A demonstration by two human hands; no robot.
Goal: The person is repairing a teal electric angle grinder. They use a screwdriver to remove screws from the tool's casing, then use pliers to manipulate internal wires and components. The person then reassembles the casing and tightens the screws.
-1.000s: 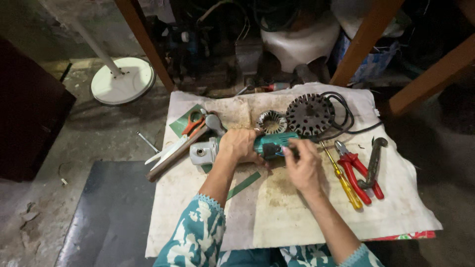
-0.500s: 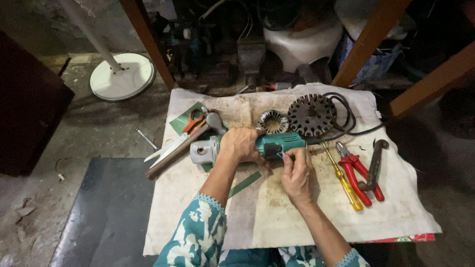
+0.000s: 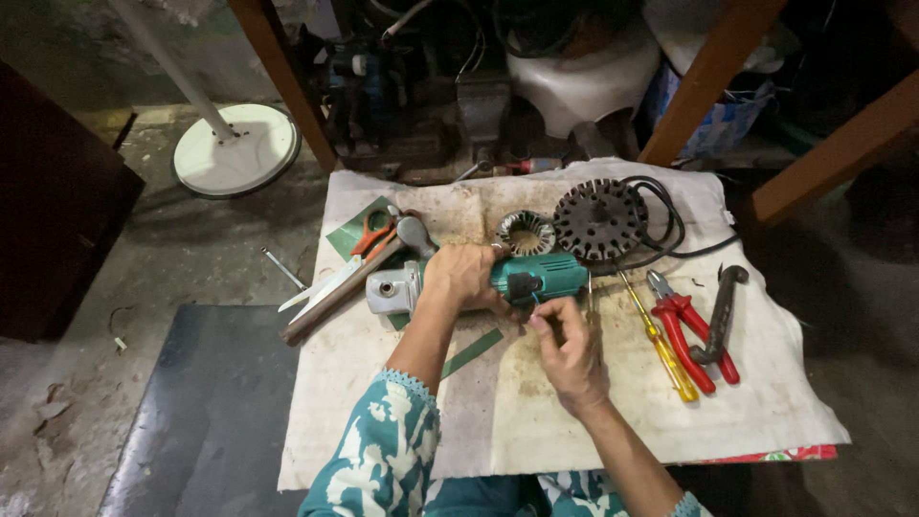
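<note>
A teal angle grinder with a silver gear head lies across a stained white cloth. My left hand is wrapped over the grinder's middle and holds it down. My right hand is just below the teal body, fingers pinched together at its underside; I cannot see whether they hold a small part. A black cable runs off the grinder's rear.
Behind the grinder lie a round motor stator and a smaller wound coil. A yellow screwdriver, red pliers and a dark wrench lie right. Orange scissors and a wooden stick lie left. A white fan base stands on the floor.
My right hand has drawn back from the grinder's side toward me and now works at its underside. The left hand keeps its hold.
</note>
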